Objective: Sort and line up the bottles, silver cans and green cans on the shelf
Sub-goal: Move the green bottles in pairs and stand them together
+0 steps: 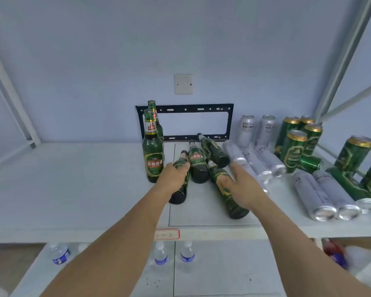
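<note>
Two green beer bottles point(152, 153) stand upright at the middle back of the white shelf point(73, 179). Several more lie on their sides just right of them. My left hand point(172, 176) grips the leftmost lying bottle point(178, 196) near its shoulder. My right hand point(242, 185) reaches over another lying bottle point(234, 202) with fingers straight and the thumb touching it. Silver cans point(266, 161) lie to the right, and two silver cans point(256, 129) stand upright by the wall. Green cans point(293, 151) stand and lie at the far right.
A black metal bracket point(186, 108) leans on the wall behind the bottles. White shelf posts point(338, 67) rise at the right and left. Water bottles point(161, 256) stand on the lower shelf. The left half of the shelf is bare.
</note>
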